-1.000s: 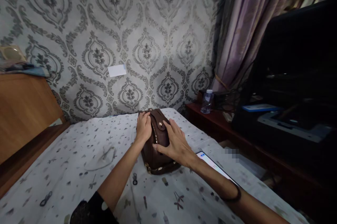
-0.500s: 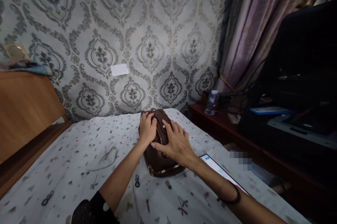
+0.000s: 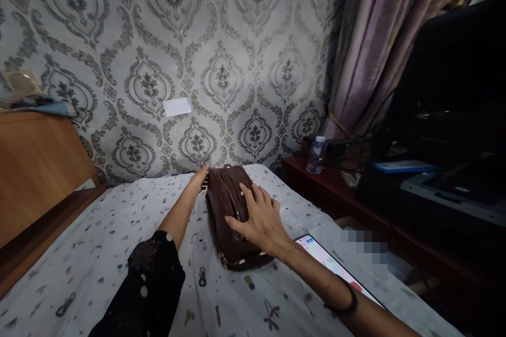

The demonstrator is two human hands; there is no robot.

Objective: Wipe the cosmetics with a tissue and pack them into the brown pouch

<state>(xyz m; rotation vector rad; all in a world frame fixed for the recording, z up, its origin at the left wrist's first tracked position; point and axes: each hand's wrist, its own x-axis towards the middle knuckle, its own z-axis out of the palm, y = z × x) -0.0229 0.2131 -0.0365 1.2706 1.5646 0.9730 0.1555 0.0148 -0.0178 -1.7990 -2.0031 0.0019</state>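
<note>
A brown leather handbag (image 3: 227,210) with gold zips and studs lies on the white patterned bedsheet (image 3: 118,221). My right hand (image 3: 259,218) rests on its top with fingers and thumb spread, the thumb crossing towards the zip. At the bag's far left corner is my left hand (image 3: 200,179), its thumb stretched upward and its other fingers partly hidden. It is close against the bag's side; contact is hard to make out. Beneath my right forearm, a phone (image 3: 316,250) with a lit screen lies on the sheet.
A wooden headboard-like panel (image 3: 43,157) stands at left. On the right, a dark red ledge (image 3: 294,165) carries a clear bottle (image 3: 316,155) near cables. A large black object (image 3: 446,89) stands by the curtain (image 3: 371,47). The patterned wall (image 3: 221,20) closes off the back.
My left hand has left the bag's top and moved to its far left side, uncovering more of the zip. The right hand stays spread on top.
</note>
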